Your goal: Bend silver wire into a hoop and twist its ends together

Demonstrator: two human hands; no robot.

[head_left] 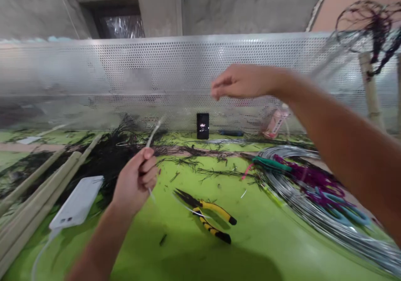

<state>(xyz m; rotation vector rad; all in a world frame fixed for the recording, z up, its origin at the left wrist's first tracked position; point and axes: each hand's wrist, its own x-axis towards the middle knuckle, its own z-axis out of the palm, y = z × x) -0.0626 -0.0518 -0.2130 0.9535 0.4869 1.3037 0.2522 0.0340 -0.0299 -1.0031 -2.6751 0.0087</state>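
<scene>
My left hand [138, 178] is closed in a fist around a thin, pale, cord-like strip [153, 134]. One end of the strip sticks up above the fist, and a short piece shows below it. Raised in front of the perforated metal panel is my right hand [239, 81], its fingers bent and drawn together; whatever they pinch, if anything, is too blurred to make out. Yellow-and-black long-nose pliers [206, 214] lie with handles spread on the green tabletop [188, 251], between the hands and closer to me. A thin white strand crosses them.
On the left are bamboo poles [40, 193], a white power bank [77, 201] and dark fibres. A phone [203, 126] leans against the perforated panel [175, 59]. Coiled wire [300, 210], light-blue scissors [341, 210], a green-handled tool [272, 164] and a pink bottle [277, 122] are on the right.
</scene>
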